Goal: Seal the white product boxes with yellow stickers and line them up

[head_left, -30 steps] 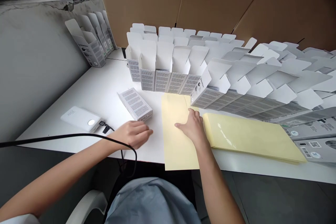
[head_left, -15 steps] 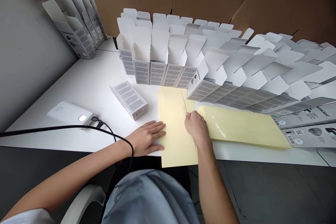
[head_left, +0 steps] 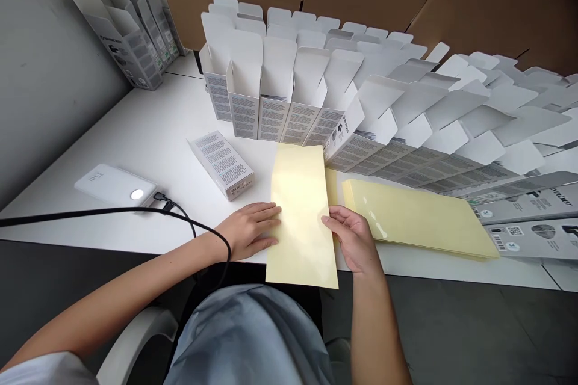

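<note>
A pale yellow sheet (head_left: 301, 216) lies lengthwise in front of me, its near end hanging over the white table's (head_left: 149, 132) edge. My left hand (head_left: 250, 230) rests on the sheet's left edge with the fingers together and stretched out. My right hand (head_left: 354, 236) pinches the sheet's right edge between thumb and fingers. A second yellow piece (head_left: 332, 186) shows just beneath that edge. To the right lies a stack of yellow sheets (head_left: 419, 219). A closed small white printed box (head_left: 221, 163) lies flat just left of the sheet.
Rows of open white cartons (head_left: 289, 81) stand and lean across the back and right of the table. More cartons (head_left: 130, 30) lean at the far left. A white power bank (head_left: 115, 184) with a black cable (head_left: 180, 222) lies at the left. Brown cardboard stands behind.
My left hand moved right onto the sheet's left edge. My right hand went from lying flat on the sheet to pinching its right edge, and the top sheet shifted slightly left.
</note>
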A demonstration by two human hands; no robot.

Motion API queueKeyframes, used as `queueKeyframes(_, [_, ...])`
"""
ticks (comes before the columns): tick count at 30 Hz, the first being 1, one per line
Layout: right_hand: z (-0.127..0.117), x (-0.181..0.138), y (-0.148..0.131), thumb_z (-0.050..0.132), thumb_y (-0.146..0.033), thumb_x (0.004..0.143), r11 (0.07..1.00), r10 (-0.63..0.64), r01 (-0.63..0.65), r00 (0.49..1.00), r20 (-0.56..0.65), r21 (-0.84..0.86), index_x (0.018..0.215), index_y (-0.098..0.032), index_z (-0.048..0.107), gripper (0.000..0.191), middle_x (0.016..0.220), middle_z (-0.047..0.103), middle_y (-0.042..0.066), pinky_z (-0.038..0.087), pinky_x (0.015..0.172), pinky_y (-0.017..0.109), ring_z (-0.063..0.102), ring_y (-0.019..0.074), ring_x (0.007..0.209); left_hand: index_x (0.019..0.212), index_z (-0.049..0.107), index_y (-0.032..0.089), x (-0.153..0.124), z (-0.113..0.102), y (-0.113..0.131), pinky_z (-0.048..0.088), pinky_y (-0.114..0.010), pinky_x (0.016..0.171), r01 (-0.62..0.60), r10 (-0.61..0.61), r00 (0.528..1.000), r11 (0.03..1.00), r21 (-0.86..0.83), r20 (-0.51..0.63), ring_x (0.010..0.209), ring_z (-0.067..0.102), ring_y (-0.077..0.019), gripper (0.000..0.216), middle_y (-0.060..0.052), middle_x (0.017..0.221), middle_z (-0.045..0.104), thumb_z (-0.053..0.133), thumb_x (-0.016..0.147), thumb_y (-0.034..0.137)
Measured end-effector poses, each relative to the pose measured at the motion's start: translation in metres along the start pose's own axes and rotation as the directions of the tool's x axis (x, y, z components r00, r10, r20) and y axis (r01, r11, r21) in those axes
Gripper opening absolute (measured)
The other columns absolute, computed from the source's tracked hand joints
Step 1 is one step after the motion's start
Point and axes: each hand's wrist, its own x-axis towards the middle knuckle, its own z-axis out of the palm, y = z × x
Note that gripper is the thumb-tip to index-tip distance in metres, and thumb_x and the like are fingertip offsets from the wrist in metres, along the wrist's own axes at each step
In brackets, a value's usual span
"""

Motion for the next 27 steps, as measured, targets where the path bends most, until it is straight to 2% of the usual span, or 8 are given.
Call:
queueKeyframes(3, [0.002, -0.004, 0.003, 0.085, -0.033, 0.061, 0.996, -0.065, 0.067, 0.997, -0.031, 0.054, 0.083, -0.018, 0.07, 0.03, 0.081, 0.071, 0.003, 0.047, 0.073, 0.024, 0.062, 0.0139, 0.077, 0.126, 0.061, 0.014, 0.006, -0.004, 0.007, 0.05, -0.033, 0.114, 0.271, -0.301, 0.952, 0.917, -0.294, -0.062, 0.133, 0.052, -0.0187, 0.046, -0.011, 0.142, 0.048, 0.056, 0.09, 0.041])
queueKeyframes(5, [0.003, -0.006, 0.004, 0.083, -0.033, 0.065, 0.988, -0.098, 0.099, 0.995, -0.01, 0.119, 0.082, -0.019, 0.069, 0.027, 0.08, 0.07, 0.002, 0.048, 0.072, 0.025, 0.063, 0.0147, 0.077, 0.134, 0.052, 0.012, 0.014, -0.01, 0.013, 0.055, -0.031, 0.105, 0.455, -0.583, 0.812, 0.662, -0.596, -0.028, 0.121, 0.059, -0.0162, 0.063, -0.015, 0.139, 0.05, 0.063, 0.084, 0.047])
queueKeyframes(8, [0.005, -0.008, 0.008, 0.08, -0.034, 0.069, 0.979, -0.133, 0.124, 0.99, 0.048, 0.161, 0.081, -0.019, 0.066, 0.024, 0.082, 0.07, 0.004, 0.051, 0.074, 0.029, 0.065, 0.0176, 0.079, 0.128, 0.051, 0.007, 0.028, -0.02, 0.022, 0.058, -0.024, 0.089, 0.438, -0.711, 0.671, 0.149, -0.887, 0.212, 0.096, 0.066, -0.0111, 0.075, -0.015, 0.117, 0.062, 0.074, 0.073, 0.052])
queueKeyframes(11, [0.008, -0.012, 0.009, 0.077, -0.035, 0.074, 0.97, -0.244, 0.244, 0.968, -0.055, -0.005, 0.093, -0.018, 0.065, 0.029, 0.092, 0.07, 0.007, 0.052, 0.076, 0.032, 0.066, 0.0195, 0.085, 0.102, 0.06, 0.004, 0.038, -0.029, 0.03, 0.055, -0.018, 0.076, 0.352, -0.701, 0.643, -0.088, -0.932, 0.309, 0.08, 0.065, -0.0082, 0.063, -0.011, 0.095, 0.067, 0.08, 0.065, 0.05])
queueKeyframes(14, [0.019, -0.021, -0.002, 0.073, -0.028, 0.08, 0.746, -0.631, 0.502, 0.743, -0.223, -0.437, 0.109, -0.02, 0.062, 0.033, 0.106, 0.066, 0.009, 0.052, 0.074, 0.033, 0.063, 0.0193, 0.089, 0.091, 0.062, 0.003, 0.042, -0.035, 0.035, 0.054, -0.017, 0.074, 0.31, -0.721, 0.641, -0.073, -0.948, 0.266, 0.078, 0.064, -0.0078, 0.055, -0.009, 0.09, 0.067, 0.082, 0.064, 0.046])
queueKeyframes(16, [0.03, -0.028, -0.018, 0.068, -0.017, 0.083, 0.421, -0.85, 0.626, 0.526, -0.043, -0.656, 0.106, -0.02, 0.064, 0.023, 0.101, 0.065, 0.009, 0.052, 0.074, 0.033, 0.062, 0.0193, 0.087, 0.09, 0.064, 0.003, 0.042, -0.037, 0.037, 0.054, -0.016, 0.073, 0.297, -0.713, 0.667, -0.011, -0.955, 0.216, 0.078, 0.063, -0.0069, 0.05, -0.009, 0.088, 0.067, 0.082, 0.066, 0.043])
queueKeyframes(18, [0.041, -0.032, -0.035, 0.062, -0.011, 0.087, 0.168, -0.881, 0.721, 0.416, 0.225, -0.673, 0.101, -0.02, 0.066, 0.017, 0.096, 0.067, 0.008, 0.052, 0.082, 0.034, 0.063, 0.0195, 0.09, 0.092, 0.065, 0.003, 0.041, -0.038, 0.038, 0.054, -0.016, 0.071, 0.279, -0.681, 0.713, 0.058, -0.959, 0.167, 0.076, 0.062, -0.0063, 0.047, -0.009, 0.087, 0.067, 0.079, 0.07, 0.041])
queueKeyframes(27, [0.059, -0.021, -0.071, 0.057, -0.018, 0.094, -0.007, -0.698, 0.806, 0.42, 0.58, -0.592, 0.096, -0.014, 0.071, 0.014, 0.091, 0.07, 0.008, 0.053, 0.077, 0.03, 0.065, 0.0178, 0.085, 0.095, 0.064, 0.004, 0.039, -0.043, 0.039, 0.045, -0.01, 0.072, 0.191, -0.473, 0.867, 0.606, -0.772, -0.157, 0.075, 0.052, -0.0004, 0.034, -0.006, 0.08, 0.059, 0.056, 0.091, 0.037])
